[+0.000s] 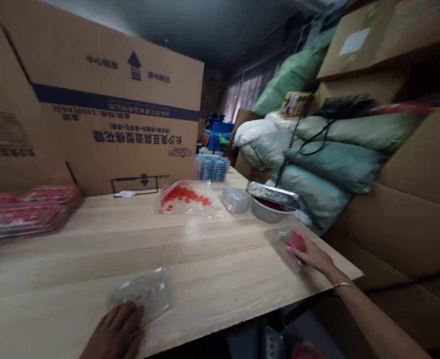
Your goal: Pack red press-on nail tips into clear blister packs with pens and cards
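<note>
My left hand (117, 329) is at the near edge of the table, its fingers curled over the near corner of a clear plastic tray (154, 294). The tray lies on the wood and looks see-through, with nothing I can make out inside. Over at the right edge, my right hand (315, 255) has its fingers closed on a small pinkish-red item (297, 241). That item is at a clear plastic bag (280, 239) lying flat; blur hides whether it is inside or on top. A thin bracelet circles my right wrist.
Behind are a bag of orange-red pieces (184, 197), a clear plastic box (235, 201) and a grey basket (268, 212) with a metallic-looking lid or tray (274, 194) across it. Red packs (29, 214) lie left, before a large carton (130, 114). Stuffed sacks (339, 159) are piled right.
</note>
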A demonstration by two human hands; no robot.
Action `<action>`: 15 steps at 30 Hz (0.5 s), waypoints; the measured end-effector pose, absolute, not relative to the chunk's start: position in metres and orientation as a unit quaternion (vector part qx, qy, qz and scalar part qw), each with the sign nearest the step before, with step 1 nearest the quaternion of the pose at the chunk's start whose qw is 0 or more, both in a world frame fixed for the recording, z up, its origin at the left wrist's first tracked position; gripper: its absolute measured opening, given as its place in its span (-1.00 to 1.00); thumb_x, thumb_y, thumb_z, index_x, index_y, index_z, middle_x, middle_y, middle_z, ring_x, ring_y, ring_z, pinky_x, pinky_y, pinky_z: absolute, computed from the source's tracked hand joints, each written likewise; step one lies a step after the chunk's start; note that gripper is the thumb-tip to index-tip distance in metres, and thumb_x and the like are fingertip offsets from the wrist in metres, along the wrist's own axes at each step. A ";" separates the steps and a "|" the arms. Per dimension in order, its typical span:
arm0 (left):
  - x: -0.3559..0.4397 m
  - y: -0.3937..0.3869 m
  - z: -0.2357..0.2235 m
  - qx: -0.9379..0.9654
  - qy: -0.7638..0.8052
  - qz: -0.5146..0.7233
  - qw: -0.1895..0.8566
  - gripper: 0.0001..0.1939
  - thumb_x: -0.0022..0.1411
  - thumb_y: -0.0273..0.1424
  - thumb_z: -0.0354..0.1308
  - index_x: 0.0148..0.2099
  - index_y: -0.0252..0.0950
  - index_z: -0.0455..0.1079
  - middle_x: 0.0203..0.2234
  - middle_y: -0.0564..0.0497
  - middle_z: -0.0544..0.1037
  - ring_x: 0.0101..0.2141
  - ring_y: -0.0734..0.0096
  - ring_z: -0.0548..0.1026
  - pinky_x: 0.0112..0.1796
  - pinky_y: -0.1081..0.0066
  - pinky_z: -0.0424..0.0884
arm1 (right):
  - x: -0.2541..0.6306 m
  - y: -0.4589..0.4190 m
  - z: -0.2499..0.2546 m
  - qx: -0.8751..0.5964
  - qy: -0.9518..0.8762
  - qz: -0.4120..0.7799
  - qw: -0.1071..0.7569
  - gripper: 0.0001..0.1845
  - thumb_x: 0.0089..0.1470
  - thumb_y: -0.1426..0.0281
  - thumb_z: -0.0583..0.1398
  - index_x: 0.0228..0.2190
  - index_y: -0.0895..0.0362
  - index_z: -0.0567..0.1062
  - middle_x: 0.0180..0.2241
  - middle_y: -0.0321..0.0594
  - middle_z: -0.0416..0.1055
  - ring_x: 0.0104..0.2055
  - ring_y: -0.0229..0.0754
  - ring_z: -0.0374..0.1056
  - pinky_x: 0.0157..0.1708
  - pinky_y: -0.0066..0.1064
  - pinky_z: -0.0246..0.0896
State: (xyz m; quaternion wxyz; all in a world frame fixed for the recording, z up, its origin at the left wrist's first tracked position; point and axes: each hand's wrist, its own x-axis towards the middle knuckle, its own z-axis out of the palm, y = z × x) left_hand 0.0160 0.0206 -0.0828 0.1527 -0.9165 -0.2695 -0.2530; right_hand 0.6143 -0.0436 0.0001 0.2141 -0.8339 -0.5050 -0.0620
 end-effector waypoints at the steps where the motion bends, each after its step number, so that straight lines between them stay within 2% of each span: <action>1: 0.020 0.017 -0.074 -0.917 -0.284 -0.244 0.140 -0.69 0.22 -0.25 0.08 0.00 -0.13 0.40 -0.16 0.04 0.58 -0.14 0.25 0.48 -0.16 0.31 0.41 | 0.597 -0.030 -0.009 -0.812 -0.544 -0.033 0.206 -0.26 -0.09 0.03 0.21 0.10 0.08 0.33 -0.05 -0.02 0.44 -0.07 0.06 0.41 -0.13 -0.24 0.29; 3: 0.024 0.015 -0.064 -0.918 -0.304 -0.228 0.110 -0.78 0.25 -0.30 0.05 -0.08 -0.13 0.43 -0.20 0.04 0.57 -0.15 0.27 0.47 -0.16 0.31 0.40 | 0.548 -0.002 -0.020 -0.756 -0.628 0.015 0.183 -0.16 -0.05 0.03 0.19 0.20 0.11 0.17 0.07 0.00 0.33 0.03 0.05 0.33 -0.05 -0.24 0.24; 5: 0.017 0.021 -0.060 -0.910 -0.341 -0.220 0.087 -0.80 0.27 -0.31 0.01 -0.15 -0.16 0.44 -0.24 0.01 0.56 -0.19 0.26 0.47 -0.18 0.31 0.40 | 0.489 0.025 -0.022 -0.697 -0.697 0.039 0.164 -0.11 -0.01 0.03 0.17 0.25 0.13 0.06 0.04 0.01 0.33 0.01 0.05 0.33 -0.05 -0.21 0.24; 8: -0.016 0.036 -0.060 -0.875 -0.426 -0.212 0.087 -0.72 0.29 -0.22 -0.05 -0.18 -0.22 0.43 -0.28 -0.06 0.54 -0.21 0.21 0.47 -0.19 0.24 0.41 | 0.404 0.057 -0.012 -0.611 -0.776 0.067 0.144 -0.04 -0.02 0.03 0.21 0.26 0.20 0.01 -0.01 0.04 0.34 -0.03 0.04 0.32 -0.07 -0.22 0.23; 10: -0.046 0.042 -0.058 -0.855 -0.472 -0.195 0.093 -0.67 0.28 -0.15 -0.06 -0.19 -0.22 0.43 -0.27 -0.07 0.53 -0.21 0.18 0.46 -0.17 0.21 0.41 | 0.362 0.071 -0.003 -0.561 -0.812 0.076 0.140 -0.02 -0.03 0.02 0.23 0.27 0.20 0.00 0.03 0.06 0.29 0.01 0.06 0.28 -0.04 -0.20 0.20; 12: -0.070 0.042 -0.054 -0.845 -0.496 -0.174 0.096 -0.66 0.27 -0.13 -0.06 -0.18 -0.22 0.43 -0.27 -0.06 0.53 -0.20 0.19 0.47 -0.17 0.22 0.41 | 0.333 0.078 0.006 -0.529 -0.833 0.077 0.142 -0.03 -0.03 0.01 0.23 0.26 0.16 0.01 0.13 0.09 0.19 0.11 0.09 0.19 0.05 -0.14 0.11; 15: -0.081 0.036 -0.047 -0.837 -0.507 -0.168 0.121 -0.69 0.25 -0.15 0.00 -0.15 -0.21 0.43 -0.21 -0.08 0.52 -0.16 0.14 0.46 -0.16 0.18 0.41 | 0.309 0.077 0.013 -0.518 -0.840 0.070 0.147 -0.01 -0.05 -0.03 0.22 0.26 0.14 0.01 0.25 0.13 -0.01 0.27 0.16 -0.06 0.17 0.01 -0.15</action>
